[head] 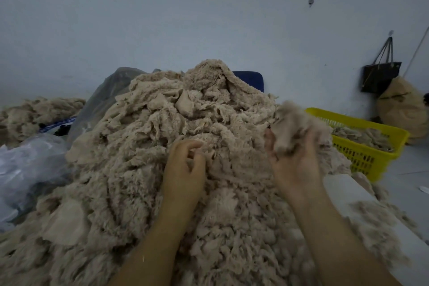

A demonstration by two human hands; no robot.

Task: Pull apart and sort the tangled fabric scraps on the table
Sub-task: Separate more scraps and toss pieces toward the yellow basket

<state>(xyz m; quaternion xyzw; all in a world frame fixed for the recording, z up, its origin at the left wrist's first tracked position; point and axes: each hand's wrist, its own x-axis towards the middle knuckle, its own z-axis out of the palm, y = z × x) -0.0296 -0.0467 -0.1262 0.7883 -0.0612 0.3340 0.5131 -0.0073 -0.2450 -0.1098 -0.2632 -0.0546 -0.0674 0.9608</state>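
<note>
A big heap of tangled beige fleecy fabric scraps (162,146) fills the table in front of me. My left hand (184,167) lies on the heap near its middle, its fingers curled into the scraps and pinching some. My right hand (294,165) is raised just above the heap's right side, palm up, holding a fluffy beige scrap (294,123) that looks blurred. A yellow plastic basket (362,144) at the right holds several similar scraps.
Clear plastic bags (32,158) lie at the left, with a smaller beige pile (39,109) behind them. A blue chair back (251,78) shows behind the heap. A dark handbag (380,74) hangs on the wall above a stuffed sack (401,109). A white table edge (348,190) shows at the right.
</note>
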